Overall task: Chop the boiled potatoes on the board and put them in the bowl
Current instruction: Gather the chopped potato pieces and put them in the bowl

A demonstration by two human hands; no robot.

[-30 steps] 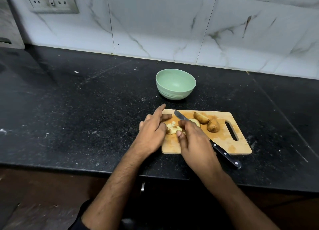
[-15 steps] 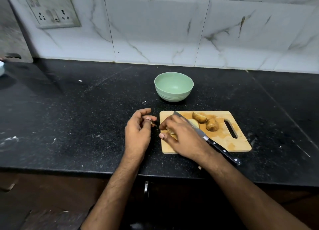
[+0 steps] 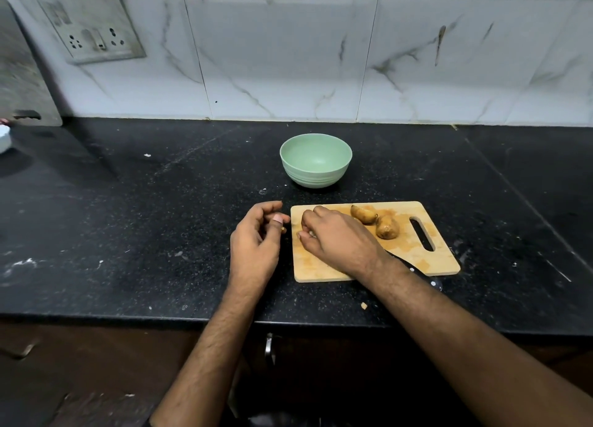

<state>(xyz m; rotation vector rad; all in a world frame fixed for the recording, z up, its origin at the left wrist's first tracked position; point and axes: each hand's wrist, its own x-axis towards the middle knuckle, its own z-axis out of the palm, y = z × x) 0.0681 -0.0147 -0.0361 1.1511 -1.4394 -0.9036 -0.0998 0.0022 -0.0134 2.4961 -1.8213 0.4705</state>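
A wooden cutting board (image 3: 401, 259) lies on the black counter. Two unpeeled potato chunks (image 3: 364, 215) (image 3: 387, 227) sit at its far side. My right hand (image 3: 337, 240) rests on the board's left half, its fingers curled down round the chopped potato pieces, which it hides almost entirely. A black knife handle (image 3: 417, 271) pokes out under my right wrist; the blade is hidden. My left hand (image 3: 256, 243) hovers just left of the board with loosely curled fingers and a tiny potato crumb at the thumb tip. The green bowl (image 3: 316, 160) stands empty behind the board.
A socket plate (image 3: 93, 32) is on the tiled wall at upper left. A white object (image 3: 4, 138) shows at the far left edge. One potato crumb (image 3: 363, 305) lies near the counter's front edge, above a cabinet handle (image 3: 269, 346).
My left hand has pulled off the board onto the counter at its left. My right hand has slid left over the chopped pieces and curled round them. The knife lies where it was.
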